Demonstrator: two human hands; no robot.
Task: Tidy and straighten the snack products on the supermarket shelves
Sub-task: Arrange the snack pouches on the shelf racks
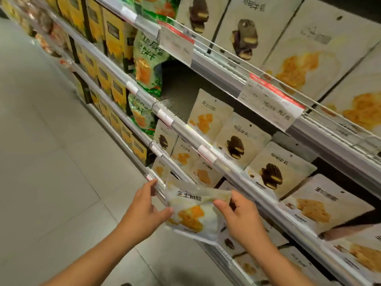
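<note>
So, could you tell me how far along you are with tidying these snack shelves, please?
Partway, by the look of it. Done: the yellow boxes up the aisle stand in even rows. In hand: a white pouch with orange snacks printed on it, held off the shelf between the left hand and the right hand. Left: an empty gap beside the green bags, and the tilted white pouches next to it.

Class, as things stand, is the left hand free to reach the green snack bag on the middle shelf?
Probably not yet. The left hand shares its grip on the white pouch with the right hand, and the green snack bag sits well above.
</note>
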